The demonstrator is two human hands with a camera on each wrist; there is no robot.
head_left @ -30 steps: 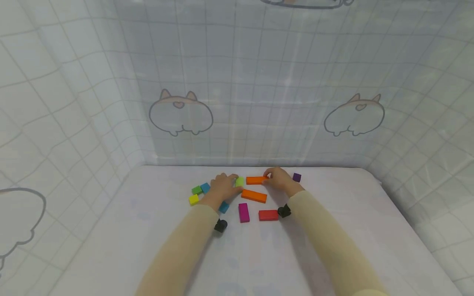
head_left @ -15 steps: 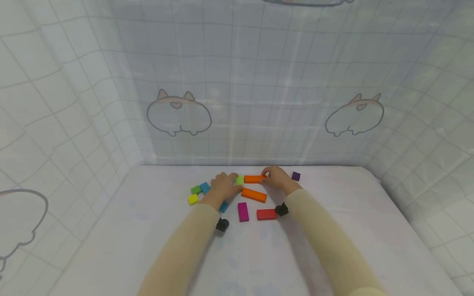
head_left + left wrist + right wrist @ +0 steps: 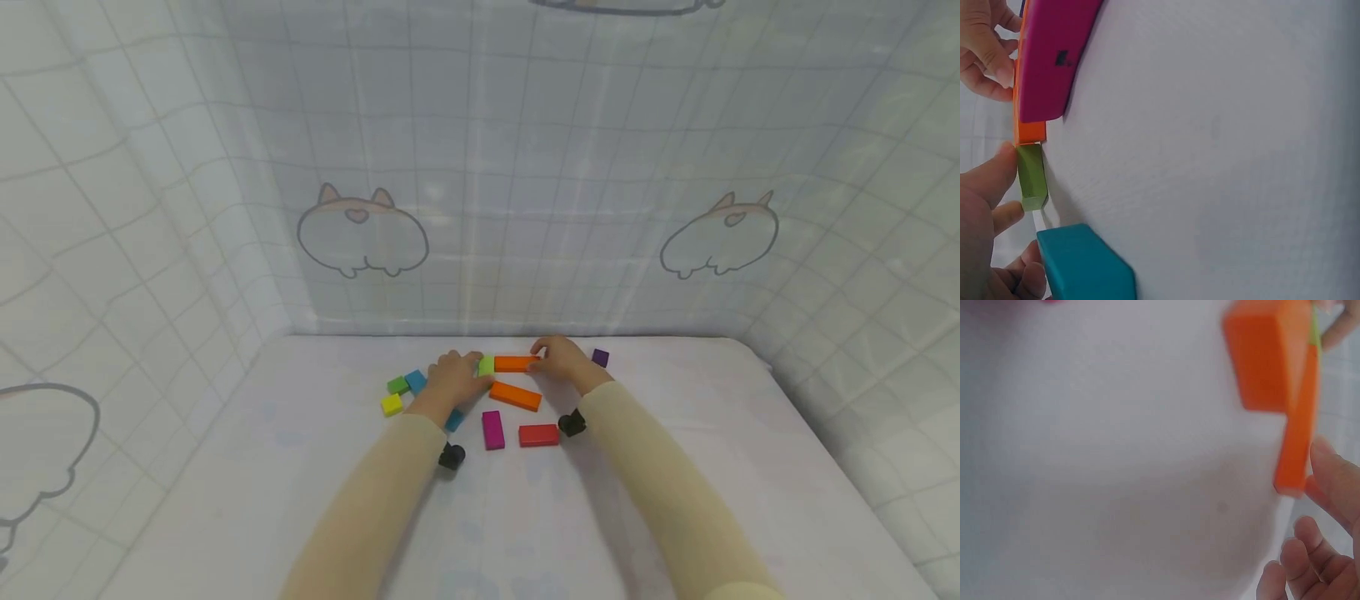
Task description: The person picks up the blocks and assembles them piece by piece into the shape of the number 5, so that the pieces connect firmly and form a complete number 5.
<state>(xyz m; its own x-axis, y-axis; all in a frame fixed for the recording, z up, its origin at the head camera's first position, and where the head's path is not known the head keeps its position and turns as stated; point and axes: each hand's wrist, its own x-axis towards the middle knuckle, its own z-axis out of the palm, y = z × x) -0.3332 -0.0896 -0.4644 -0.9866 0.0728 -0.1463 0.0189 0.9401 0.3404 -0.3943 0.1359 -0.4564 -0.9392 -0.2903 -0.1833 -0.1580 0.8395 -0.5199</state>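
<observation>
Head view: holding a lime-green block [image 3: 486, 367] in a narrow pinch of the left hand [image 3: 452, 379]; gripping the right end of the far orange block [image 3: 513, 364] with the right hand [image 3: 562, 364], beyond the near orange block [image 3: 515, 396]. Left wrist view: apparently touching end to end, lime-green left of orange, with a magenta block [image 3: 1054, 62] on the near side; best pushed gently along one line. Right wrist view: pinching the same end; best pressed squarely, clear of the near orange block
</observation>
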